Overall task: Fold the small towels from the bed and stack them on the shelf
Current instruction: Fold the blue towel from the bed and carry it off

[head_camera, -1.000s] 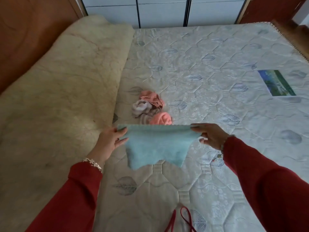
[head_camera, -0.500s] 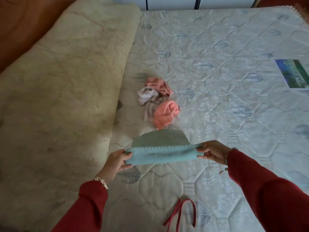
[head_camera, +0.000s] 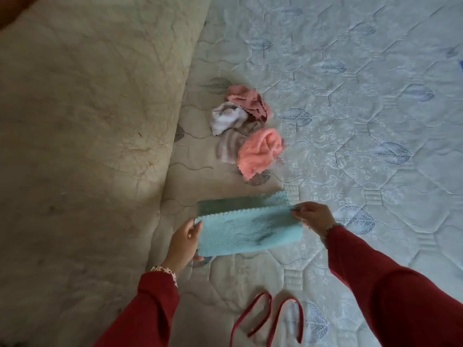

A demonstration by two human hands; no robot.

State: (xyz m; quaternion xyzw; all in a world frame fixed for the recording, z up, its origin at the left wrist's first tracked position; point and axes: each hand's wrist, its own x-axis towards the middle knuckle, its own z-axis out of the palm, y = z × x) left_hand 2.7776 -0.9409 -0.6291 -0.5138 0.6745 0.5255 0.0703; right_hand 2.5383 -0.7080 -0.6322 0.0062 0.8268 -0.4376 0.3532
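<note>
A light blue towel (head_camera: pixel 248 227) lies folded in half on the quilted mattress (head_camera: pixel 350 121), its scalloped edges nearly aligned. My left hand (head_camera: pixel 184 240) grips its left end and my right hand (head_camera: pixel 314 217) pinches its upper right corner. Beyond it lies a heap of crumpled small towels: a coral pink one (head_camera: pixel 259 152), a dusty pink one (head_camera: pixel 249 100) and a white and mauve striped one (head_camera: pixel 228 118). The shelf is out of view.
A thick cream fleece blanket (head_camera: pixel 87 121) covers the left part of the bed, its edge rising next to the towels. Red cords (head_camera: pixel 265 319) dangle near the bottom of the view over the mattress.
The blue towel hung stretched between both hands; it was lowered onto the mattress and folded in half towards me. The view tilted down and closer to the bed.
</note>
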